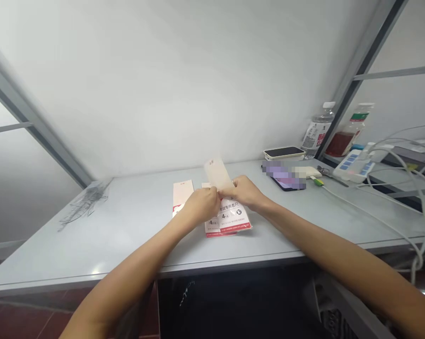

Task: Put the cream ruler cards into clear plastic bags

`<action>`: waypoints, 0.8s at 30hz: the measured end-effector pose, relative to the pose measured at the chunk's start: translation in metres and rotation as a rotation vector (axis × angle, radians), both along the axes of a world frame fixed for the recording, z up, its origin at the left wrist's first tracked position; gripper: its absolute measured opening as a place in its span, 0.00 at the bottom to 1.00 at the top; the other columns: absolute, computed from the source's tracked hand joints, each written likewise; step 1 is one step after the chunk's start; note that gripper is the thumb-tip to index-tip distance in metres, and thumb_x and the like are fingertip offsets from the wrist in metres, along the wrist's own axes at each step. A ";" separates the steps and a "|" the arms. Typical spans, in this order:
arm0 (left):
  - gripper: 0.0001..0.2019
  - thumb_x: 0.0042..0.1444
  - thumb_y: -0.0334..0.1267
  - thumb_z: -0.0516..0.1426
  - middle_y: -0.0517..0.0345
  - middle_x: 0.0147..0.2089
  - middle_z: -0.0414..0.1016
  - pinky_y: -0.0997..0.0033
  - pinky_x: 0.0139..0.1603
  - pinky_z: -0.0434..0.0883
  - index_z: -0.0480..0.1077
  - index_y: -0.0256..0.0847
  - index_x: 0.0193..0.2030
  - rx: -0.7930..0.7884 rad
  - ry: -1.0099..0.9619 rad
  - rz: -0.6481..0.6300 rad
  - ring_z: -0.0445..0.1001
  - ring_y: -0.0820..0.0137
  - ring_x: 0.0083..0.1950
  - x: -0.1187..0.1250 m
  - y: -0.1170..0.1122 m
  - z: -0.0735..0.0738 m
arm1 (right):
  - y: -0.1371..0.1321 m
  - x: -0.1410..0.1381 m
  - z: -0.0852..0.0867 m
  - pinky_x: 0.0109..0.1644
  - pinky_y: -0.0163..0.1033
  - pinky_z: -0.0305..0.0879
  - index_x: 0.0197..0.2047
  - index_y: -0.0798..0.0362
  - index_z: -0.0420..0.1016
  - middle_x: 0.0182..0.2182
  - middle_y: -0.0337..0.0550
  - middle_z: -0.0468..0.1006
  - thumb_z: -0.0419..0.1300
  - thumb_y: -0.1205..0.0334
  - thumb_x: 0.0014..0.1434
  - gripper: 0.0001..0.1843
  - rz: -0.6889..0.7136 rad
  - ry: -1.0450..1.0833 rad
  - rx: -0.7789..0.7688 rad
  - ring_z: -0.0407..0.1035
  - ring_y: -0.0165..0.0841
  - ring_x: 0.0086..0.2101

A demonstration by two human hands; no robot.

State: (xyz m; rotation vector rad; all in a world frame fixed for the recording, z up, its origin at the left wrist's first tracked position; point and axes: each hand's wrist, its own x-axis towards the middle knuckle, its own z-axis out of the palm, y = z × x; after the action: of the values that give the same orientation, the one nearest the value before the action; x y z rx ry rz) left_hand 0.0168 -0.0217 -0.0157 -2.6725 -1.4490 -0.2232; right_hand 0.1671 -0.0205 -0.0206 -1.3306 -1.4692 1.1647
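My left hand (201, 205) and my right hand (242, 192) pinch a pale cream paper sleeve (216, 174) between them, its top end standing up above my fingers. Directly below my hands lies a white and red printed packet (233, 219) with Chinese text, partly covering another packet beneath it. A long white packet with red marks (181, 194) lies just left of my left hand, close to it but apart.
On the grey table (127, 230) stand a phone (283, 153), a blurred object (285, 175), a water bottle (318, 129) and a bottle of red liquid (350, 129). A power strip (357, 165) and cables lie right; a wire bundle (85, 202) lies left.
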 end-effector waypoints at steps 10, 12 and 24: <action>0.13 0.58 0.35 0.42 0.50 0.27 0.71 0.69 0.27 0.60 0.65 0.36 0.33 0.010 -0.083 0.055 0.69 0.66 0.27 0.004 -0.001 -0.004 | 0.004 0.000 -0.003 0.16 0.30 0.51 0.15 0.57 0.66 0.13 0.35 0.65 0.62 0.63 0.37 0.09 -0.047 0.013 0.042 0.60 0.26 0.17; 0.13 0.58 0.37 0.42 0.50 0.27 0.72 0.68 0.27 0.60 0.66 0.36 0.32 0.059 -0.105 0.060 0.69 0.65 0.27 0.004 0.001 -0.007 | 0.004 -0.001 -0.001 0.16 0.30 0.50 0.14 0.56 0.65 0.13 0.34 0.63 0.62 0.64 0.36 0.09 -0.057 0.032 0.043 0.59 0.26 0.17; 0.14 0.57 0.33 0.43 0.49 0.26 0.71 0.69 0.27 0.61 0.67 0.36 0.30 0.153 -0.098 0.064 0.71 0.65 0.28 0.008 0.002 -0.015 | 0.007 -0.004 -0.005 0.17 0.31 0.52 0.15 0.57 0.66 0.13 0.35 0.64 0.62 0.65 0.35 0.08 -0.057 0.145 -0.012 0.60 0.27 0.17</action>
State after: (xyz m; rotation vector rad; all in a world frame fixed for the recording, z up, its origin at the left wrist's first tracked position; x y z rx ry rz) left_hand 0.0250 -0.0197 -0.0306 -2.5223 -1.4765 -0.4460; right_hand 0.1633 -0.0135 -0.0254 -1.2600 -1.3144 1.2086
